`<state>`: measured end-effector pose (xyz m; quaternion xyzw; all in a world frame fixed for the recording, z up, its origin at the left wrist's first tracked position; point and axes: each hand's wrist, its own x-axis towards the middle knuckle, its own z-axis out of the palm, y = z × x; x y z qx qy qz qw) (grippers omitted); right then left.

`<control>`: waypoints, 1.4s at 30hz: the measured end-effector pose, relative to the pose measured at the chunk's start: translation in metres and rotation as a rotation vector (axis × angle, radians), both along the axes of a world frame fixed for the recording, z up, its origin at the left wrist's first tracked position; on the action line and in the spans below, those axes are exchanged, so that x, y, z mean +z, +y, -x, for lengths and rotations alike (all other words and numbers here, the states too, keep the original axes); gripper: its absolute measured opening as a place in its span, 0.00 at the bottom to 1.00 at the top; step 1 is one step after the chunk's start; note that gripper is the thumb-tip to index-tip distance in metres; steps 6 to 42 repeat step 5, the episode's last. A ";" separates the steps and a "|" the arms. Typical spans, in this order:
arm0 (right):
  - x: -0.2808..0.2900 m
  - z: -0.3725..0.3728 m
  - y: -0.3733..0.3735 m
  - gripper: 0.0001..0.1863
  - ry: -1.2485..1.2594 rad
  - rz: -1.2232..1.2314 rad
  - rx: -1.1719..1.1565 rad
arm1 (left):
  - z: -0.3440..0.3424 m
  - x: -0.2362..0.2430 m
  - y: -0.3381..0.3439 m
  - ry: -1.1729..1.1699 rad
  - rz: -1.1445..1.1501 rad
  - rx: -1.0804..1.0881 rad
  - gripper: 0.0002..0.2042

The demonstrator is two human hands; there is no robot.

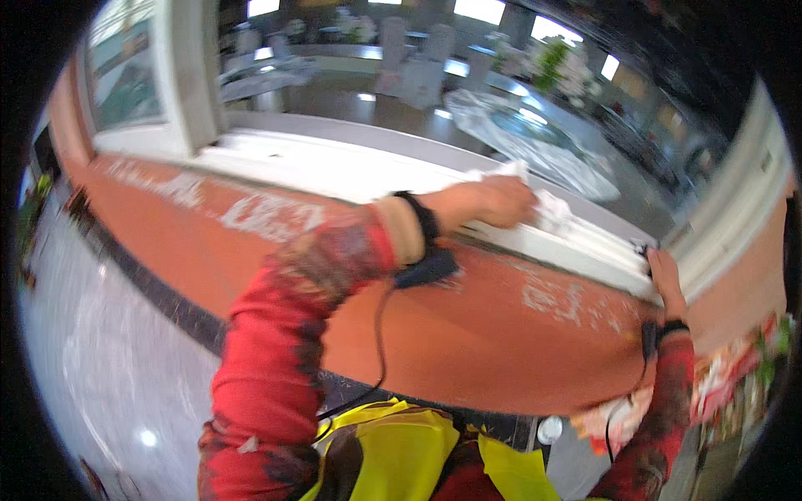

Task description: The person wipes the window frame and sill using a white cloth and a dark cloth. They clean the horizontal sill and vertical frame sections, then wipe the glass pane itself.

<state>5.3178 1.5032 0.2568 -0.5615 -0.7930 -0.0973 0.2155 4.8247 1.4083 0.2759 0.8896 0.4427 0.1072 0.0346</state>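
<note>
A white window frame (317, 169) runs across the opening in an orange wall. My left hand (501, 202) is on its sill track, the fingers closed on a crumpled white cloth (551, 210) pressed against the track. At the right end of the sill, my right hand (666, 275) is by the frame's corner, its fingers curled. A small dark thing (642, 249) shows at those fingertips, too small to name. Both wrists wear black bands with dark boxes and cables.
Behind the window is a room with tables under clear plastic sheeting (535, 138), covered chairs (426, 67) and flowers. A sliding window pane (125, 71) stands at the left. Below the sill, the orange wall (434, 334) has flaking patches. Red fabric and plants (727, 388) lie at lower right.
</note>
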 end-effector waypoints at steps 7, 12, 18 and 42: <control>-0.008 0.065 0.018 0.18 0.055 0.023 0.309 | 0.048 -0.001 -0.001 0.015 -0.038 0.012 0.21; -0.008 0.065 0.018 0.18 0.055 0.023 0.309 | 0.048 -0.001 -0.001 0.015 -0.038 0.012 0.21; -0.008 0.065 0.018 0.18 0.055 0.023 0.309 | 0.048 -0.001 -0.001 0.015 -0.038 0.012 0.21; -0.008 0.065 0.018 0.18 0.055 0.023 0.309 | 0.048 -0.001 -0.001 0.015 -0.038 0.012 0.21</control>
